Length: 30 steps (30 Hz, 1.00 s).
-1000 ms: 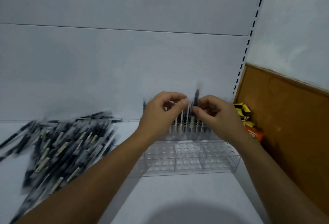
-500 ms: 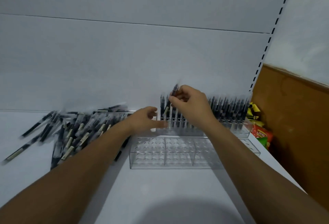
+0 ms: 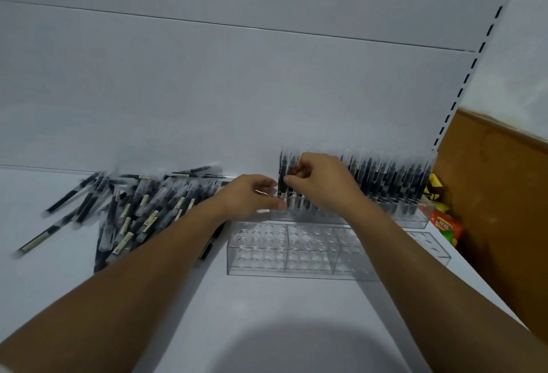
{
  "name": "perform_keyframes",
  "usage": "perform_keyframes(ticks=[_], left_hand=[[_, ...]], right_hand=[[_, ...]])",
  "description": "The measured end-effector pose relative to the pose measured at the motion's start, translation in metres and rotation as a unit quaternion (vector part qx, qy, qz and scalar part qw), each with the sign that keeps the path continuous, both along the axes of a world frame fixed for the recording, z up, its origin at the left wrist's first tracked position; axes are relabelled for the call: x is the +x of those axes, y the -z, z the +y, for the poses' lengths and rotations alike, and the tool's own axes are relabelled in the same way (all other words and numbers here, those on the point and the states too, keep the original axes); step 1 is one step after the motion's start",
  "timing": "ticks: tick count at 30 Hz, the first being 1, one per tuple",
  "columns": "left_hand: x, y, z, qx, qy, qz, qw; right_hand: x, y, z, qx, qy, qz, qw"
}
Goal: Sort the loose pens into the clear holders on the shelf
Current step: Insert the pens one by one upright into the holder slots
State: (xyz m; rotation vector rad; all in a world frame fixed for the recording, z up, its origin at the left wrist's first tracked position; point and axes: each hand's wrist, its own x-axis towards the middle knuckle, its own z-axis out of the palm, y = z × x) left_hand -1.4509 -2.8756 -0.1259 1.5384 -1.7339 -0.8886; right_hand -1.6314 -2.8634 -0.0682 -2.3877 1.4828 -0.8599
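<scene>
A pile of loose dark pens (image 3: 139, 203) lies on the white shelf at the left. Two clear holders stand at the right. The front holder (image 3: 284, 251) shows only vacant round holes. The rear holder (image 3: 412, 218) carries a row of upright dark pens (image 3: 388, 180) along the back wall. My right hand (image 3: 320, 183) pinches a dark pen (image 3: 288, 169) standing upright at the left end of that row. My left hand (image 3: 252, 194) rests just left of it, fingers relaxed, fingertips touching the rear holder's left end.
The white shelf (image 3: 267, 313) spreads toward me, a round shadow on its near part. Colourful snack packets (image 3: 444, 221) sit at the shelf's right end against a brown board (image 3: 504, 209). A slotted upright (image 3: 471, 67) runs up the back wall.
The view swung so the holders sit further right. My right hand lowered the pen from a tilt to upright at the row's left end. My left hand moved up to the holder.
</scene>
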Motion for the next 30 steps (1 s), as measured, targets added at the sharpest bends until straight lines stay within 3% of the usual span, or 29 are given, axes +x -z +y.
perform_keyframes(ticks=[7, 20, 23, 28, 30], left_hand=[[-0.001, -0.003, 0.003, -0.009, 0.011, -0.017, 1.0], [-0.003, -0.006, 0.008, 0.013, 0.02, 0.003, 1.0], [0.001, -0.016, 0.013, 0.025, 0.034, -0.033, 0.999], [0.041, -0.047, 0.05, -0.079, -0.037, -0.003, 0.996], [0.06, -0.052, 0.073, -0.124, -0.104, -0.062, 0.985]], right_hand=[[0.015, -0.006, -0.002, 0.004, -0.007, 0.062, 0.998], [0.013, 0.005, -0.005, 0.004, 0.031, 0.099, 0.995], [0.007, 0.001, -0.003, 0.022, 0.033, 0.124, 0.992], [0.011, -0.003, 0.011, 0.022, 0.019, 0.182, 0.983], [0.029, -0.002, 0.019, 0.024, -0.017, 0.184, 0.982]])
